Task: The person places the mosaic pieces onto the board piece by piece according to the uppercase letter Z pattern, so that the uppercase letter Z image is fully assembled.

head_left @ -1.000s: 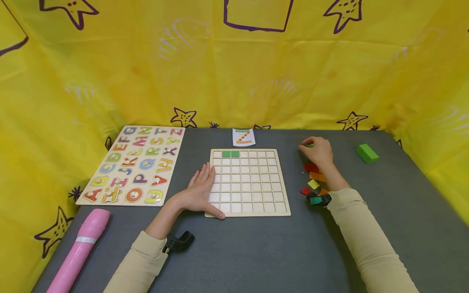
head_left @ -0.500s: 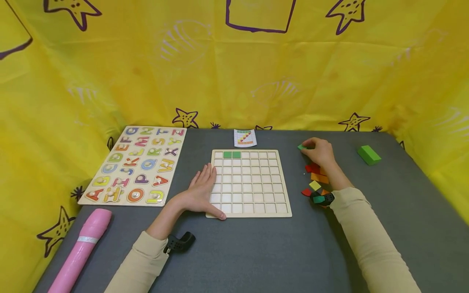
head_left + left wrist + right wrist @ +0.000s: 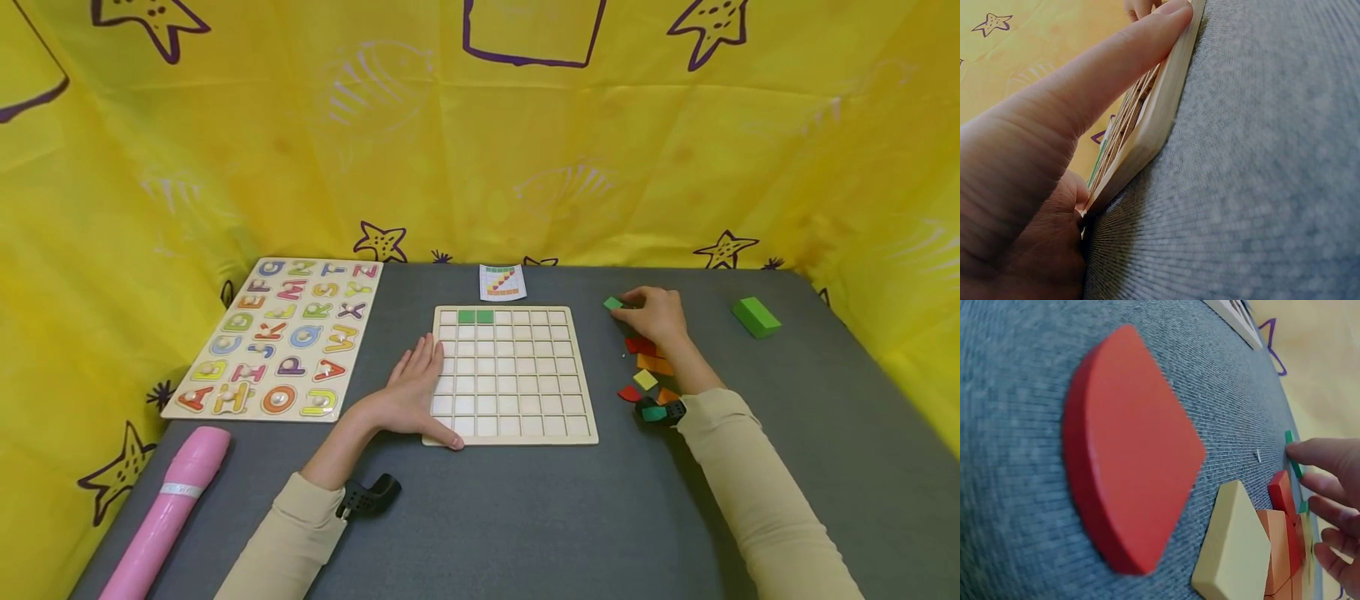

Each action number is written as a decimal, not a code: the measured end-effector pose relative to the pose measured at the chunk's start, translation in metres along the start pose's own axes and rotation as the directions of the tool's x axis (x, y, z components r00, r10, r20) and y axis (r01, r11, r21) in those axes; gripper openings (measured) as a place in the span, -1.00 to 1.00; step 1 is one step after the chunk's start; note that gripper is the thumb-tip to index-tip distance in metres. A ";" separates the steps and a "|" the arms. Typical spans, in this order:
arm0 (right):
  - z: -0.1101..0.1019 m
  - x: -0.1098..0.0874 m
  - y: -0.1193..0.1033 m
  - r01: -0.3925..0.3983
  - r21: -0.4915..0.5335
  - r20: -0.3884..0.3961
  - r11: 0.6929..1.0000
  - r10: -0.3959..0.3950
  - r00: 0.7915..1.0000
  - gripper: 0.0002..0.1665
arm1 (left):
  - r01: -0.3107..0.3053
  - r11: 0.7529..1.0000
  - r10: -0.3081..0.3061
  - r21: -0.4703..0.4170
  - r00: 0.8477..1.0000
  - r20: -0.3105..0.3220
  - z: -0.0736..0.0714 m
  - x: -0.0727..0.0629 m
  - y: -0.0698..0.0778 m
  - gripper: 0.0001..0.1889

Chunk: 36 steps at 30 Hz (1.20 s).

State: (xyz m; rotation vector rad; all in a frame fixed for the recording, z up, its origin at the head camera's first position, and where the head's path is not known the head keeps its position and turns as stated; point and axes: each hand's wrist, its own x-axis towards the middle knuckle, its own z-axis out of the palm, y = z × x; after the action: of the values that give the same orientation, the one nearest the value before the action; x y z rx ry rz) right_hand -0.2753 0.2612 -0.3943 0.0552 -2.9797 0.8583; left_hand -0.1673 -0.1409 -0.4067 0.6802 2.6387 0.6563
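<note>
My left hand (image 3: 408,392) rests on the left edge of a wooden grid board (image 3: 517,441), fingers straight and thumb on its front rim. In the left wrist view the thumb (image 3: 1116,69) lies over the board's edge (image 3: 1154,125). Two green square tiles (image 3: 476,317) sit side by side in the top row. To the right of the board, my right hand (image 3: 654,315) pinches another green square tile (image 3: 612,303) between thumb and finger. Near that wrist lie a red quarter-round piece (image 3: 1129,456), a yellow tile (image 3: 1232,544) and several orange and red pieces (image 3: 654,364).
A small pattern card (image 3: 502,283) lies behind the board. An alphabet puzzle board (image 3: 247,415) is at the left, with a pink microphone-shaped object (image 3: 168,508) in front. A green block (image 3: 757,317) stands at the right. A yellow patterned cloth (image 3: 480,150) hangs behind the table.
My right hand has brought the green tile out into plain sight at its fingertips, left of the hand. The left hand stays on the board.
</note>
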 end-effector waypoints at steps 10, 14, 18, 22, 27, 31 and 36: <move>0.008 0.002 -0.019 0.037 0.064 -0.034 0.997 -0.035 0.999 -0.51 | 0.005 1.000 -0.005 0.007 1.000 0.000 0.000 0.000 0.001 0.57; 0.019 0.004 -0.041 0.034 0.141 -0.007 0.989 -0.034 0.999 -0.51 | 0.006 1.000 -0.006 0.009 1.000 0.002 -0.001 -0.001 0.002 0.57; 0.032 0.004 -0.070 0.066 0.174 0.058 0.983 -0.077 0.995 -0.53 | 0.004 1.000 -0.004 0.006 1.000 -0.003 -0.002 -0.002 0.003 0.57; 0.047 0.003 -0.097 0.100 0.194 0.131 0.976 -0.127 0.983 -0.60 | 0.005 1.000 -0.005 0.004 1.000 -0.010 -0.001 -0.001 0.003 0.58; 0.063 0.003 -0.113 0.188 0.187 0.163 0.964 -0.219 0.962 -0.66 | 0.002 1.000 -0.002 0.002 1.000 -0.017 0.000 0.000 0.002 0.57; 0.069 0.000 -0.117 0.259 0.187 0.169 0.948 -0.290 0.942 -0.67 | -0.001 1.000 0.001 -0.001 1.000 -0.016 0.000 0.000 0.002 0.57; 0.071 -0.003 -0.117 0.327 0.196 0.152 0.925 -0.358 0.921 -0.68 | 0.002 1.000 -0.002 0.003 1.000 -0.013 0.000 0.000 0.002 0.57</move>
State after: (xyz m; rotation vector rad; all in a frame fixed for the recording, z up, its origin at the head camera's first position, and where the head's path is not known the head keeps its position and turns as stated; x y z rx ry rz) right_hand -0.2694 0.1248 -0.3927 0.6789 -2.9122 1.1012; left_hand -0.1663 -0.1398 -0.4061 0.6755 2.6525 0.6590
